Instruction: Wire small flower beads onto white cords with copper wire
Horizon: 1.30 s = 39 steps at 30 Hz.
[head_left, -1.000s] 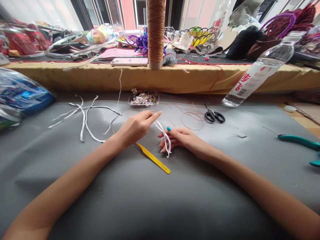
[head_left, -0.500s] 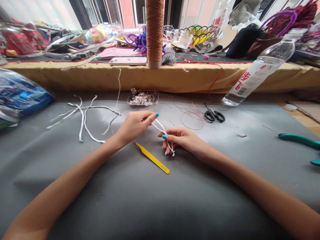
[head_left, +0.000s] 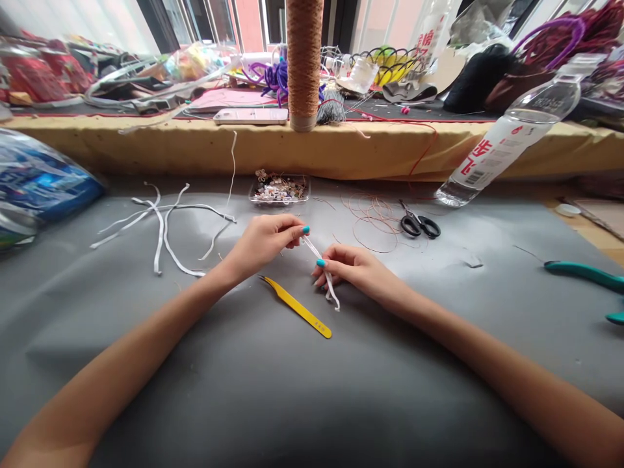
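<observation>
A white cord (head_left: 329, 286) runs between my two hands, its strands close together. My left hand (head_left: 273, 240) pinches its upper end between thumb and fingers. Lower and to the right, my right hand (head_left: 348, 265) pinches the same cord, and its loose ends hang below those fingertips. Yellow tweezers (head_left: 297, 308) lie on the grey mat (head_left: 312, 390) just below the hands. Behind the left hand is a clear tray (head_left: 279, 199) of small beads and charms. More white cords (head_left: 160, 240) lie on the mat at the left.
Black scissors (head_left: 420, 225) lie beside thin coiled wire (head_left: 373, 224). Teal-handled pliers (head_left: 582, 272) are at the right. A water bottle (head_left: 511, 140) leans on the ledge (head_left: 195, 149). A blue package (head_left: 43, 179) stands at left, and a brown post (head_left: 304, 65) rises behind.
The cord strands between my hands have drawn together from an open loop into a narrow line. The fingers of my right hand have curled in slightly.
</observation>
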Each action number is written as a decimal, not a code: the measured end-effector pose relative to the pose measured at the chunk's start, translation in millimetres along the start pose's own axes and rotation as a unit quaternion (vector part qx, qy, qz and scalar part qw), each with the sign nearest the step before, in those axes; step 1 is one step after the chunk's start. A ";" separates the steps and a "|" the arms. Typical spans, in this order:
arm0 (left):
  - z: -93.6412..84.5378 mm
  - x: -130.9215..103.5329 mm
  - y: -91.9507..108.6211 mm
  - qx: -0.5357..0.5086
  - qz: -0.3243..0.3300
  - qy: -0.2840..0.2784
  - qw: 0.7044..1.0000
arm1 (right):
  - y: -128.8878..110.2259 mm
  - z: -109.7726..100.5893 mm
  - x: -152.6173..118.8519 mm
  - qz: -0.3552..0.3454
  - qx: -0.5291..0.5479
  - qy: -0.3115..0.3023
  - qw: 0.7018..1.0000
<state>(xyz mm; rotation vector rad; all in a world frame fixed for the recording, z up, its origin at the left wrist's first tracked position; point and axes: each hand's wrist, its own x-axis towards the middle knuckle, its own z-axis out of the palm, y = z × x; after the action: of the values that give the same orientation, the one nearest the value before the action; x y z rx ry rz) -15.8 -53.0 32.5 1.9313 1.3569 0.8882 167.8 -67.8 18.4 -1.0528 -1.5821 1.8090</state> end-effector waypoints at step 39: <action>-1.5 4.8 2.5 -0.180 -0.126 -0.028 0.975 | 0.8 -3.5 0.7 0.014 0.020 0.009 1.000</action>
<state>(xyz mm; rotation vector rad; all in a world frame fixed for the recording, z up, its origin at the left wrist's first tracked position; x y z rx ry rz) -14.4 -49.1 36.2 1.4619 1.2726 0.8781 170.2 -65.3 17.5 -1.0767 -1.5213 1.8364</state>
